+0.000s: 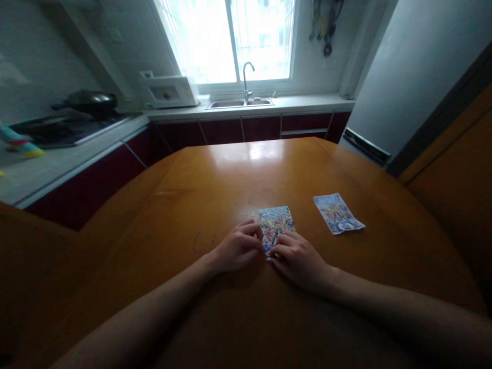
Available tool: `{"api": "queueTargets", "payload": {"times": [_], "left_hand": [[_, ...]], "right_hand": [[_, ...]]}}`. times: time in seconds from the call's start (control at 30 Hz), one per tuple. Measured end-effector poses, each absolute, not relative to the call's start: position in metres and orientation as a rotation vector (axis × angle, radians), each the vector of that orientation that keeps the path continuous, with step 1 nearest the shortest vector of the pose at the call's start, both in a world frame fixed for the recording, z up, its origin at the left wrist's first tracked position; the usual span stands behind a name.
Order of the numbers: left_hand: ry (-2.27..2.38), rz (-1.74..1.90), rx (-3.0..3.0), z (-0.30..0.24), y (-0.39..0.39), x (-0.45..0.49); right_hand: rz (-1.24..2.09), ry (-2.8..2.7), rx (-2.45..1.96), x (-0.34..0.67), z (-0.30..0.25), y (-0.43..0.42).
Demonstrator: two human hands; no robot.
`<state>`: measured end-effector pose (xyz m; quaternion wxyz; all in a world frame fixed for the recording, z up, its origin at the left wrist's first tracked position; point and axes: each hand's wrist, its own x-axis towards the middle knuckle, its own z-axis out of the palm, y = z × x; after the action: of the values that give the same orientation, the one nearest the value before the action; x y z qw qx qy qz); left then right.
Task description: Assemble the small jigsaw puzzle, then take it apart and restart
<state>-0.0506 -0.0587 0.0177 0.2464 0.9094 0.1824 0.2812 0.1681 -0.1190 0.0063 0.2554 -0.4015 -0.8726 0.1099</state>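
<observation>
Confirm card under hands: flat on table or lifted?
Flat: the card lies face up on the table. The left hand and right hand cover its near edge; cannot tell there.

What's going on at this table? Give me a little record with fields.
place: kitchen, wooden table
left hand: fingers on the near left edge of the colourful sheet
right hand: fingers on its near edge too
nearby: second colourful sheet, lying apart to the right
behind: sink, microwave, pan

Colourful printed card [277,221], flat on bench [230,179], portrait, long side pointing away. Near end sits under fingertips of left hand [236,248] and right hand [298,259].
</observation>
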Motion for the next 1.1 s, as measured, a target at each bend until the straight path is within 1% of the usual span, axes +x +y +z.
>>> {"api": "queueTargets", "payload": {"times": [0.6, 0.87, 1.1], "left_hand": [[0.424, 0.624, 2.541, 0.026, -0.061, -0.046], [0.431, 0.62, 2.553, 0.026, -0.061, -0.046], [0.466, 0.6, 2.539, 0.024, -0.061, -0.047]], "right_hand": [[0.316, -2.357, -1.045, 0.168, 0.003, -0.12], [0.367, -2.399, -0.991, 0.18, 0.009, -0.123], [0.331, -2.4, -0.984, 0.179, 0.008, -0.122]]}}
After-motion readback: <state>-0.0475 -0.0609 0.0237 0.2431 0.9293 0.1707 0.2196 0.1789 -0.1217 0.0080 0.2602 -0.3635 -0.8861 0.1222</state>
